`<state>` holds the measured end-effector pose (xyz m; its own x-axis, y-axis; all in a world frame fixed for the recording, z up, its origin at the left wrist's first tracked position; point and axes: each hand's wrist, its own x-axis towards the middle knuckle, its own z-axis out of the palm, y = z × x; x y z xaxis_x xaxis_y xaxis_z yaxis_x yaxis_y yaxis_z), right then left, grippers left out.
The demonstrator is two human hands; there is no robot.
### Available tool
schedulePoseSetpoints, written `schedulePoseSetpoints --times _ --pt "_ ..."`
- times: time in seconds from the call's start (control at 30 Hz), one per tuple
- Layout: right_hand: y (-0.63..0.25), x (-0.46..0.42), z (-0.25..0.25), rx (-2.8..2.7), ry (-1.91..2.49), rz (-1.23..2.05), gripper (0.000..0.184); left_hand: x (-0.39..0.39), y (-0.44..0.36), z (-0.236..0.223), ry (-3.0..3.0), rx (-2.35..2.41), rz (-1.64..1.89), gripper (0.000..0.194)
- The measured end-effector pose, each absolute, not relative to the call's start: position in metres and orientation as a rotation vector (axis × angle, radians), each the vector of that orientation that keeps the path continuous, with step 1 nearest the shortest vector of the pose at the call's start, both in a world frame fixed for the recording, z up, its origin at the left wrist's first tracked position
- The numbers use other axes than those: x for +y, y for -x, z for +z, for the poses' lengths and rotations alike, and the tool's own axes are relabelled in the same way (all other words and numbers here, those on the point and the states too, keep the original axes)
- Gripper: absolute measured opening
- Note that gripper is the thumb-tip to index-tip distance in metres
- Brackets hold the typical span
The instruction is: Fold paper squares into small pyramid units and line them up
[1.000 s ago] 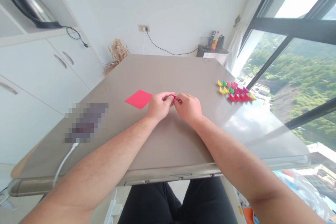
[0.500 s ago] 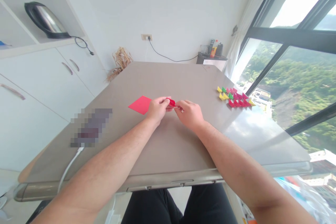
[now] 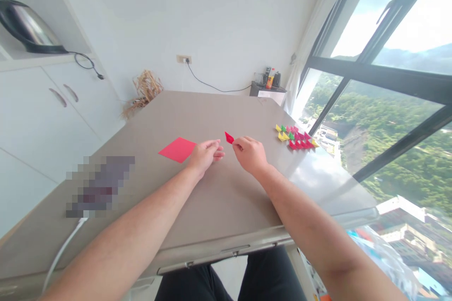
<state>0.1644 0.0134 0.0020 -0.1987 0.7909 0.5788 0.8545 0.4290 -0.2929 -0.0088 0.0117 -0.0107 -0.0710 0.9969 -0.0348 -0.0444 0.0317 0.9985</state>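
Observation:
Between the thumb and fingers of my right hand [image 3: 250, 153] is a small red folded paper boat [image 3: 229, 138], one pointed end sticking out to the left. My left hand [image 3: 206, 156] is just left of it, apart from the boat, fingers apart with nothing in them. A flat red paper sheet [image 3: 177, 149] lies on the table beside my left hand, its right corner partly behind that hand. Over to the right, rows of small folded paper boats [image 3: 298, 144] in yellow, green, pink and red stand close together on the table.
The grey-brown table [image 3: 212, 113] reaches toward a white wall. A blurred-out dark object [image 3: 102, 186] with a white cable [image 3: 65, 247] lies at the left. A large window [image 3: 370, 103] runs along the right. Dried stalks [image 3: 146, 88] stand beyond the far left corner.
My left hand has let go of the red paper boat and moved away from it, leaving the boat in my right hand. The view has turned to the right.

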Motion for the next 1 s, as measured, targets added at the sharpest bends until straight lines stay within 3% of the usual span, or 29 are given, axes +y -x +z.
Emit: schedulePoseSetpoints --times 0.2,0.47,1.0 --pt "-0.235 0.03 0.023 -1.767 1.543 -0.059 0.017 0.017 0.011 -0.02 -1.248 1.276 1.145 0.033" --pt "-0.338 0.028 -0.016 -1.527 1.889 0.005 0.017 0.017 0.011 -0.021 -1.347 1.316 1.12 0.032" --pt "-0.349 0.038 -0.032 -1.543 2.036 -0.031 0.022 0.018 0.016 -0.019 -1.408 1.379 1.061 0.041"
